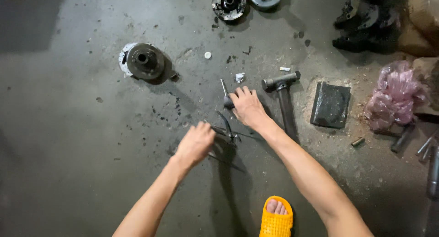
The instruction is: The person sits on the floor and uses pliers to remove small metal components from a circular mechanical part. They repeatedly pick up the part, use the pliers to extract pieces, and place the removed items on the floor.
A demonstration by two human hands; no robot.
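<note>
Head view: on the stained concrete floor [68, 127], the right hand [247, 106] is clamped on a screwdriver [225, 94] handle. The left hand [195, 143] is curled shut around one handle of dark pliers [228, 129]. A hammer [282, 93] lies just beside the right hand, a metal block [330, 104] further right. A hub [144, 60] sits well apart, toward the far edge.

One package noted: crumpled pink translucent plastic bag [394, 97], lying on floor [68, 127] at right edge. No labels, signs, screens visible.
</note>
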